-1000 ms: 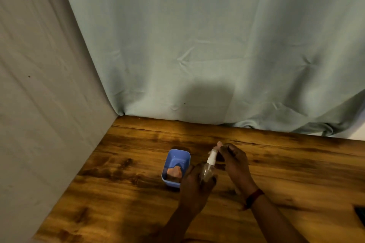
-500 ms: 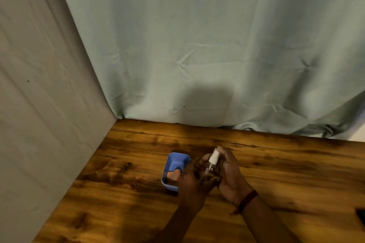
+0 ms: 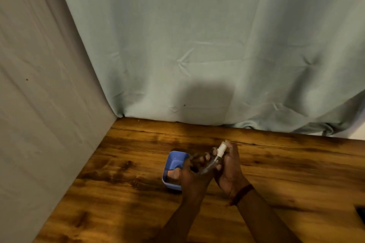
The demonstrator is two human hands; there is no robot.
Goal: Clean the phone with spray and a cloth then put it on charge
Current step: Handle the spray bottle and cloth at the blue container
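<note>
Fingers (image 3: 205,157) of the left hand (image 3: 194,176) curl round the clear, slender body of the spray bottle (image 3: 212,163). I see the bottle held tilted over the table, its white cylindrical nozzle uppermost and leaning right. The right hand (image 3: 230,173) cups the bottle from the other side, palm turned inward, its fingers wrapped behind the neck. One fingertip reaches the top of the nozzle; I cannot tell whether it presses. A thin reddish-brown band (image 3: 243,193) circles the right wrist.

Nearer to me, at the right edge, a dark flat corner (image 3: 361,213) lies on the wood, cut off by the frame; I cannot tell what it is.

Just left of the left hand, and partly hidden by it, stands a small blue tub (image 3: 174,159) of smooth plastic, rectangular with rounded corners. It holds a peach-coloured lump (image 3: 172,173) whose material I cannot make out.

All of this rests on a wooden table (image 3: 286,163), glossy warm brown with dark streaked grain. Behind its far edge a pale grey-green cloth (image 3: 197,45) hangs in soft creases and bunches at the lower right. A beige sheet (image 3: 39,104) with faint diagonal folds forms the left wall.
</note>
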